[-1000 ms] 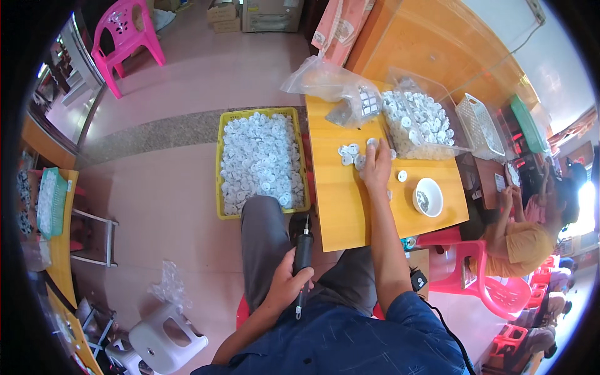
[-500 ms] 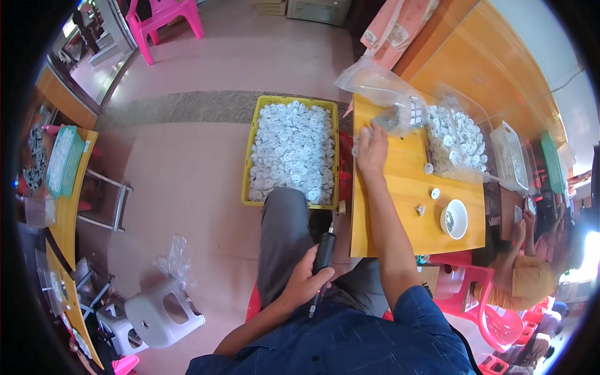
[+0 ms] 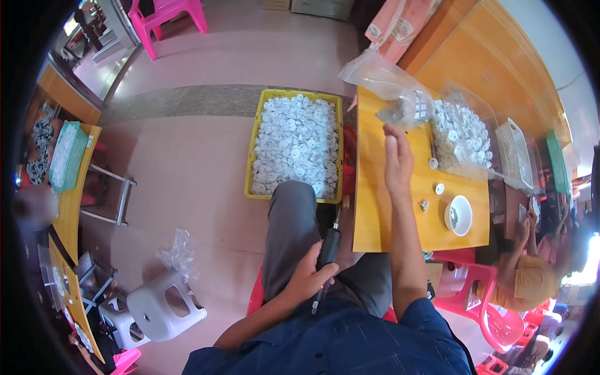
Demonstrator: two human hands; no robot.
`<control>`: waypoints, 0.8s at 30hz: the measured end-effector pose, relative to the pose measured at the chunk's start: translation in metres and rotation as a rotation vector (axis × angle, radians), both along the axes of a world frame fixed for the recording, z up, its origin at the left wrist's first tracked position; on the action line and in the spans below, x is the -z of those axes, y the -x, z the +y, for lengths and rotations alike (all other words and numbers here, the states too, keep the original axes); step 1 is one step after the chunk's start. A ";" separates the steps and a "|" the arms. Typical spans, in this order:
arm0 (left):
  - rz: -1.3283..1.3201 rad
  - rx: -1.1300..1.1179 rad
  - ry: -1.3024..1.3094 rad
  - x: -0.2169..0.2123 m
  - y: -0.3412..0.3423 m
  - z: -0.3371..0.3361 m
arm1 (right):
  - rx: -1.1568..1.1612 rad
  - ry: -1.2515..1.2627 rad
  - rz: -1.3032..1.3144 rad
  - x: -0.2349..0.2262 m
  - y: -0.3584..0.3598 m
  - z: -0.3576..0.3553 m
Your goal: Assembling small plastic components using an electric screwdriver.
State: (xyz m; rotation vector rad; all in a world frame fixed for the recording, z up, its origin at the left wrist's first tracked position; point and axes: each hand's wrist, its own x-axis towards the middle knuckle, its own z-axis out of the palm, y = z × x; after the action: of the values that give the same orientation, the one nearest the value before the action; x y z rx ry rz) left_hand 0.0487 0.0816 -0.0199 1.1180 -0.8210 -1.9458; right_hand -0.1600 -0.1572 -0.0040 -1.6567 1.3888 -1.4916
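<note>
- Starting with floor: pink tiled floor fills left and centre of frame, widest open room; grey strip crosses it above centre.
- One yellow crate at upper centre, full of small white round parts, too many to count. Its right rim sits just beside the table's left edge; its lower rim meets the person's knee.
- One orange table right of centre. Lower half of the top is mostly bare; left edge runs down toward the lap.
- Two clear plastic bags on the table's upper end: one at the corner, one holding white parts along the right edge.
- One white stool lower left; one pink chair top left.
- Right hand flat on the table, fingers straight, holding nothing, fingertips near the corner bag.
- Left hand closed round one black electric screwdriver at lower centre, over the lap.
- One white bowl near the table's right edge; three small loose parts just left of it.
</note>
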 end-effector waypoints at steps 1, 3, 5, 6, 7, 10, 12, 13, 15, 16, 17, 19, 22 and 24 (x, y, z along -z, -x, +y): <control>-0.022 0.000 0.005 0.001 0.000 0.000 | -0.017 -0.021 -0.008 -0.008 0.016 0.014; -0.052 0.001 0.005 0.003 0.003 -0.001 | -0.001 -0.047 -0.080 -0.025 0.046 0.044; -0.016 -0.006 -0.008 0.001 0.004 -0.002 | 0.066 -0.036 -0.088 -0.035 0.078 0.067; -0.021 0.001 0.016 0.001 0.006 -0.002 | 0.109 -0.024 -0.087 -0.038 0.096 0.079; -0.008 -0.001 0.038 -0.004 0.008 -0.003 | 0.150 -0.011 -0.087 -0.041 0.113 0.088; 0.014 0.035 0.080 -0.024 0.015 -0.004 | 0.342 -0.029 0.043 -0.043 0.172 0.112; 0.020 0.084 0.172 -0.032 0.023 -0.009 | 0.458 -0.026 0.133 -0.048 0.201 0.124; 0.019 0.098 0.177 -0.034 0.028 -0.012 | 0.480 -0.091 0.290 -0.049 0.215 0.131; 0.029 0.209 0.244 -0.036 0.039 -0.019 | 0.515 -0.173 0.490 -0.047 0.235 0.137; 0.027 0.223 0.249 -0.038 0.045 -0.023 | 0.495 -0.233 0.557 -0.044 0.242 0.139; 0.008 0.255 0.210 -0.040 0.051 -0.026 | 0.472 -0.294 0.623 -0.040 0.248 0.141; -0.014 0.303 0.175 -0.042 0.065 -0.034 | 0.444 -0.353 0.634 -0.027 0.262 0.139; -0.037 0.345 0.173 -0.046 0.082 -0.047 | 0.379 -0.558 0.799 -0.022 0.255 0.133; -0.056 0.321 0.180 -0.052 0.093 -0.053 | 0.403 -0.577 0.877 -0.023 0.252 0.126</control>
State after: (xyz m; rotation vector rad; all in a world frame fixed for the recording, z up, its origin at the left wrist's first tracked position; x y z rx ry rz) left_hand -0.0447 0.0282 0.0320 0.9839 -1.2432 -2.0541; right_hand -0.4120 -0.0309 0.0187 -1.7425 2.4300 -0.3614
